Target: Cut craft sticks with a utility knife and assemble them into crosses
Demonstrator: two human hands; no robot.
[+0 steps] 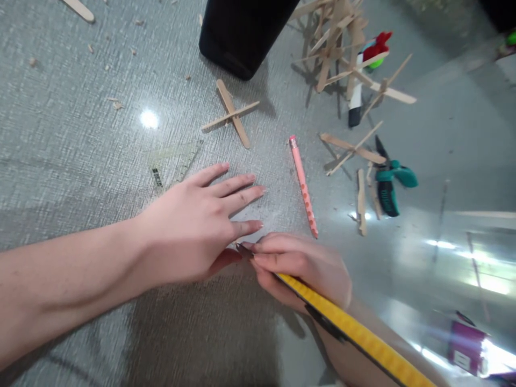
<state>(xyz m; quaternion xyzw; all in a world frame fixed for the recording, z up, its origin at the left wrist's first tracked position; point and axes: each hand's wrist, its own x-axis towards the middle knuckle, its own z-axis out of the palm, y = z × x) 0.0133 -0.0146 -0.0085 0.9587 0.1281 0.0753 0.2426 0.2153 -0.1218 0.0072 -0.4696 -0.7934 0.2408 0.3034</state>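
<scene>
My left hand (197, 226) lies flat on the grey glossy table (80, 150), fingers stretched out, pressing down on something hidden under it near the thumb. My right hand (302, 266) is closed around a yellow utility knife (355, 333), its dark blade tip meeting the table just by my left thumb. A pink pencil (303, 185) lies just beyond my right hand.
A black container (242, 32) stands at the back. Glued crosses of wooden sticks (231, 113) lie about, and a taller stick structure (342, 48) stands at the back right. Green-handled pliers (389, 183) lie right of the pencil. A purple object (467, 344) sits at the lower right.
</scene>
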